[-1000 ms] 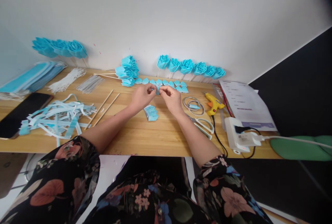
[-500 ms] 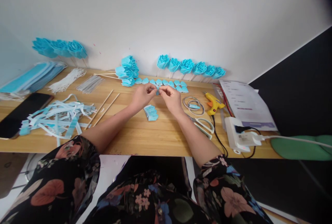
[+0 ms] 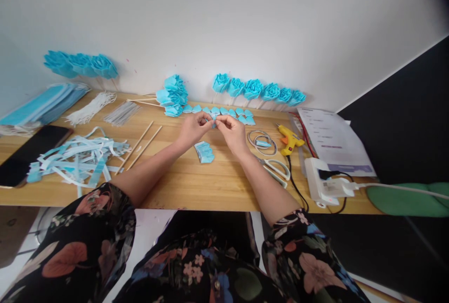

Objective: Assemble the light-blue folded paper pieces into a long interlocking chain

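Between my fingertips is a small blue petal (image 3: 213,119), mostly hidden by the fingers. My left hand (image 3: 192,128) pinches its left side, and my right hand (image 3: 232,131) pinches the right side. Both hands are closed, with the fingertips nearly meeting just above the wooden table. Behind them, several blue petals (image 3: 240,112) lie in two rows on the wood. A small stack of blue petal pieces (image 3: 204,152) rests on the table nearer to me, between my forearms. To the left of the rows lies a bunch of blue fabric flowers (image 3: 173,96) on thin sticks.
More blue flowers (image 3: 253,89) lean against the wall. At right are rings of tape (image 3: 253,140), scissors (image 3: 278,170), a yellow glue gun (image 3: 291,140) and a power strip (image 3: 315,182). At left are cut strips (image 3: 82,158), wooden sticks (image 3: 143,147), a phone (image 3: 31,155) and face masks (image 3: 45,102).
Both hands stay in nearly the same place, still pinching the petal. The fingertips have shifted only slightly, and a little more of the petal shows above them.
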`<state>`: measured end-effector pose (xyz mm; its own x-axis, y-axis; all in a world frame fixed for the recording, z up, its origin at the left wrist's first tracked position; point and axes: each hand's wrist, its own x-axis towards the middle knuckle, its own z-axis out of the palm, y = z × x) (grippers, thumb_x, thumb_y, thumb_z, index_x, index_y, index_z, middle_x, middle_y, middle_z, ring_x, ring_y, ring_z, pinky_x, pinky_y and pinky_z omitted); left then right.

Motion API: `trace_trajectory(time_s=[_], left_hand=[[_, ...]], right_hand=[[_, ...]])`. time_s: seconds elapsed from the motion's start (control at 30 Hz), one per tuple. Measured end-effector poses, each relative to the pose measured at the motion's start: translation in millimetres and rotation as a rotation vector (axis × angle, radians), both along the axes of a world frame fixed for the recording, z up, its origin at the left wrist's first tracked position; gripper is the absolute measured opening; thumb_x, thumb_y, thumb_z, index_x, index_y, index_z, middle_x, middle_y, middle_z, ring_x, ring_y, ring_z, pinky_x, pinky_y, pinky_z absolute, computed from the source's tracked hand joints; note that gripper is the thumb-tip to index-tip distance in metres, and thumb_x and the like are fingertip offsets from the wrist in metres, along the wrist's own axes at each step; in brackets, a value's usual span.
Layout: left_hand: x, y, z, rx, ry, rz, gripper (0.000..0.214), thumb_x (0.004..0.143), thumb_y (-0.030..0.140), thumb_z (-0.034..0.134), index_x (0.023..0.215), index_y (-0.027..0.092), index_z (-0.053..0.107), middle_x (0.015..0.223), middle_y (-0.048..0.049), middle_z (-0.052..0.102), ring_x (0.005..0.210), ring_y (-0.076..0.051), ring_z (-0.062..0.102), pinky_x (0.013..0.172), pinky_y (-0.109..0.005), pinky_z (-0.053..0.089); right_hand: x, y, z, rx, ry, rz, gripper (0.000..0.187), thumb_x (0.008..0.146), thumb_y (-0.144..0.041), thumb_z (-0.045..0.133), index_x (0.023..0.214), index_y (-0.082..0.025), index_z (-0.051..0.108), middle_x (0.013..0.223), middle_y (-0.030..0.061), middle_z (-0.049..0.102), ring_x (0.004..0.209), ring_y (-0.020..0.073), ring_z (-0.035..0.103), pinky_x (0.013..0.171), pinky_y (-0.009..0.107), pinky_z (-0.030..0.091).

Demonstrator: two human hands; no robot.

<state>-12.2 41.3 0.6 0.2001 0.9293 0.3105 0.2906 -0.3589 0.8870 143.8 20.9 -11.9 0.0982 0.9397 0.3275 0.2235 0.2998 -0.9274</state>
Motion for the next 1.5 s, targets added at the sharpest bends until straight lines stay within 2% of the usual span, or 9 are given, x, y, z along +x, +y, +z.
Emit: trace_trajectory(time_s=[0.5, 0.7, 0.83, 0.93, 1.07, 1.17, 1.3, 1.5], left_hand=[[1, -3, 3.8, 0.024, 0.054, 0.023, 0.007, 0.078, 0.021, 0.059, 0.074, 0.017, 0.063, 0.056, 0.0037, 0.054, 0.052, -0.011, 0.045, 0.053, -0.024, 0.031], [-1, -3, 6.1, 0.004, -0.041, 0.079, 0.006, 0.082, 0.019, 0.056, 0.086, 0.018, 0.06, 0.057, 0.0056, 0.049, 0.053, -0.011, 0.043, 0.055, -0.025, 0.031], [-1, 0, 7.2, -0.153, -0.185, 0.08, 0.016, 0.084, 0.027, 0.06, 0.098, 0.019, 0.056, 0.059, 0.0068, 0.048, 0.053, -0.011, 0.044, 0.055, -0.024, 0.032], [-2, 2, 7.1, -0.294, -0.213, -0.02, 0.014, 0.081, 0.03, 0.062, 0.086, 0.019, 0.055, 0.058, 0.0055, 0.049, 0.05, -0.01, 0.039, 0.052, -0.024, 0.03], [-3, 2, 6.7, -0.269, -0.208, -0.087, 0.022, 0.076, 0.032, 0.064, 0.066, 0.019, 0.05, 0.056, 0.005, 0.044, 0.051, -0.009, 0.034, 0.05, -0.024, 0.028], [-3, 2, 6.9, -0.225, -0.185, -0.114, 0.021, 0.075, 0.033, 0.064, 0.065, 0.019, 0.052, 0.058, 0.0042, 0.046, 0.054, -0.009, 0.038, 0.053, -0.025, 0.03], [-4, 2, 8.9, -0.206, -0.157, -0.136, 0.019, 0.075, 0.028, 0.063, 0.064, 0.018, 0.051, 0.062, 0.003, 0.05, 0.059, -0.01, 0.045, 0.059, -0.026, 0.035], [-8, -1, 17.3, -0.282, -0.143, -0.128, 0.015, 0.075, 0.024, 0.061, 0.064, 0.018, 0.052, 0.057, 0.0041, 0.046, 0.053, -0.009, 0.037, 0.054, -0.026, 0.03]], right_hand=[[0, 0, 0.9, -0.031, 0.017, 0.011, 0.019, 0.079, -0.038, 0.066, 0.086, -0.021, 0.072, 0.085, 0.0017, 0.075, 0.081, 0.0177, 0.067, 0.081, 0.032, 0.053], [1, 1, 2.9, -0.09, 0.143, 0.021, 0.021, 0.077, -0.04, 0.068, 0.085, -0.021, 0.071, 0.082, 0.001, 0.073, 0.078, 0.0174, 0.066, 0.082, 0.033, 0.054], [0, 1, 5.4, -0.136, 0.229, 0.046, 0.023, 0.074, -0.042, 0.072, 0.084, -0.022, 0.069, 0.08, 0.0003, 0.071, 0.075, 0.0174, 0.066, 0.082, 0.035, 0.055], [0, 0, 6.4, -0.149, 0.272, 0.077, 0.025, 0.071, -0.043, 0.074, 0.083, -0.022, 0.069, 0.077, -0.0007, 0.069, 0.073, 0.0164, 0.065, 0.081, 0.034, 0.056], [1, 0, 7.1, -0.197, 0.255, 0.122, 0.03, 0.073, -0.05, 0.072, 0.083, -0.022, 0.069, 0.077, -0.0006, 0.069, 0.072, 0.0159, 0.063, 0.077, 0.033, 0.056], [2, -1, 6.6, -0.187, 0.173, 0.135, 0.03, 0.075, -0.052, 0.07, 0.078, -0.022, 0.066, 0.073, -0.0014, 0.066, 0.07, 0.0156, 0.062, 0.074, 0.031, 0.055], [3, 0, 4.3, -0.142, 0.086, 0.111, 0.025, 0.075, -0.046, 0.07, 0.071, -0.022, 0.062, 0.065, -0.0029, 0.062, 0.067, 0.0151, 0.061, 0.072, 0.031, 0.053], [3, 1, 5.4, -0.157, 0.075, 0.117, 0.022, 0.075, -0.044, 0.067, 0.072, -0.022, 0.066, 0.067, -0.0019, 0.066, 0.069, 0.017, 0.065, 0.075, 0.033, 0.054]])
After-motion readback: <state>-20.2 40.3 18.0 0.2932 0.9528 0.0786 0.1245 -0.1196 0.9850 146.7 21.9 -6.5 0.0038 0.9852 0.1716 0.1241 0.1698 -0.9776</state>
